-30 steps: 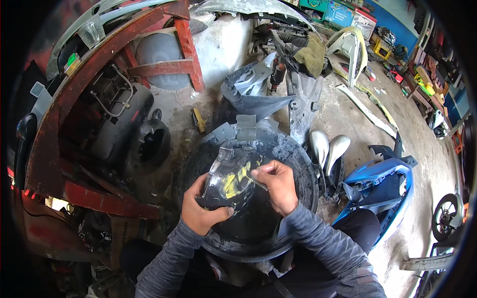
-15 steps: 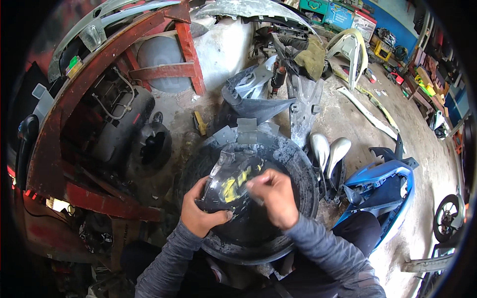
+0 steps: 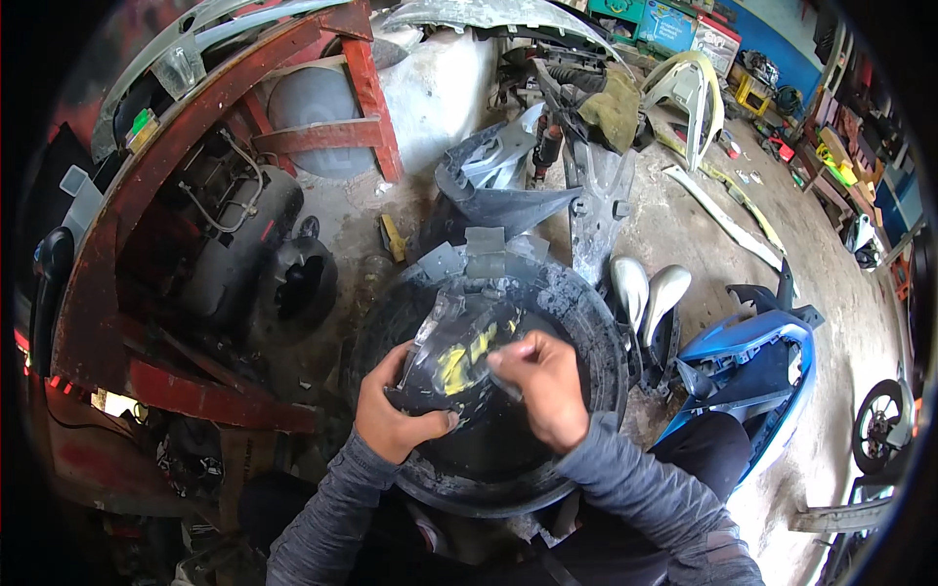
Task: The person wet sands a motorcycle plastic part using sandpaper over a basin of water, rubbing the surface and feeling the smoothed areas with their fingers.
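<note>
A curved black plastic vehicle panel point(image 3: 430, 383) with yellow filler patches point(image 3: 464, 363) is held tilted over a round black tub point(image 3: 489, 498). My left hand point(image 3: 396, 415) grips its near left edge, thumb on top, fingers mostly hidden behind. Close against the panel's right side, my right hand point(image 3: 547, 386) is closed in a pinch. A thin grey edge shows under its fingers, looking like a scrap of sandpaper, mostly covered by the hand. Grey sandpaper pieces point(image 3: 486, 256) lie over the tub's far rim.
At the left stand a red wooden frame point(image 3: 137, 186) and a dark tank point(image 3: 220, 264). Dark fairing parts point(image 3: 498, 210) lie beyond the tub. To its right are two silver mirrors point(image 3: 630, 293) and a blue fairing point(image 3: 782, 361). White trim strips point(image 3: 723, 215) lie on the concrete floor.
My right hand has shifted very slightly at the panel's right side, its pinch unchanged. My left hand and the panel stay almost still.
</note>
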Demonstrator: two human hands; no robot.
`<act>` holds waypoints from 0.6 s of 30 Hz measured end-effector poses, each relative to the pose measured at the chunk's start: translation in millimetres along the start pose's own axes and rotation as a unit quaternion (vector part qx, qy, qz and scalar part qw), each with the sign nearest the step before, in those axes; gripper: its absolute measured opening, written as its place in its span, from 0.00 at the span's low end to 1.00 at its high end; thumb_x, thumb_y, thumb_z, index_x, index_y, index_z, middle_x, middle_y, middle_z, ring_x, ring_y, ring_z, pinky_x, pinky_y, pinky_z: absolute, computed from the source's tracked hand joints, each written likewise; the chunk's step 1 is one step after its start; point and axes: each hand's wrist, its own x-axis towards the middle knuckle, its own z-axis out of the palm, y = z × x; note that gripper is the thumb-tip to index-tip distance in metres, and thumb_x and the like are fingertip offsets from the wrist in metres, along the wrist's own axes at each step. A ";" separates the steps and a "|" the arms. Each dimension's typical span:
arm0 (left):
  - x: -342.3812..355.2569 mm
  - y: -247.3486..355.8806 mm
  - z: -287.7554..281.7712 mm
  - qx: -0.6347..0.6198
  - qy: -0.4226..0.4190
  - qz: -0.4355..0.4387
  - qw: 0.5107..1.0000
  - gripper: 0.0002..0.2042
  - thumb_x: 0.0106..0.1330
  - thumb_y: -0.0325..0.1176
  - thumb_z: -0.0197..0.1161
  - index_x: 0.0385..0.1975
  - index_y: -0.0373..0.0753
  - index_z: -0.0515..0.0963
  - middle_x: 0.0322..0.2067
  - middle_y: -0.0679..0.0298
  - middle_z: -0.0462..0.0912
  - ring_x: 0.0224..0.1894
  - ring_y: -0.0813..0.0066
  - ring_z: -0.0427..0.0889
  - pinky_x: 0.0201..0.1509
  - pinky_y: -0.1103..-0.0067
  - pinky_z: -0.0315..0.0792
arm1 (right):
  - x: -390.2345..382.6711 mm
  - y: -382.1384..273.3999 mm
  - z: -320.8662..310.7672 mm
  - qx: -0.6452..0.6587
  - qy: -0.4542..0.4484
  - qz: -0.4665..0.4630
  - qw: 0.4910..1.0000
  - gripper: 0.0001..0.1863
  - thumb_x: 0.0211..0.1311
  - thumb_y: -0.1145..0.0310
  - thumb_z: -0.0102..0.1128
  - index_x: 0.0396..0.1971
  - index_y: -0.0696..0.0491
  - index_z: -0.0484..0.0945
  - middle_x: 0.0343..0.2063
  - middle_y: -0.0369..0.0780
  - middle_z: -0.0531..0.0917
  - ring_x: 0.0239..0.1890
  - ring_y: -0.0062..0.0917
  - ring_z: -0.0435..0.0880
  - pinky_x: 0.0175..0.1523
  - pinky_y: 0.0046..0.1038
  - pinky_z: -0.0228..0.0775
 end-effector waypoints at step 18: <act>-6.0 3.1 6.6 -0.005 0.014 0.003 1.000 0.36 0.42 0.30 0.73 0.56 0.27 0.71 0.45 0.59 0.81 0.48 0.74 0.79 0.57 0.77 0.72 | -11.3 -5.0 15.1 -0.017 0.063 0.041 0.997 0.09 0.62 0.72 0.65 0.31 0.58 0.74 0.25 0.37 0.79 0.20 0.13 0.72 0.24 0.20 0.64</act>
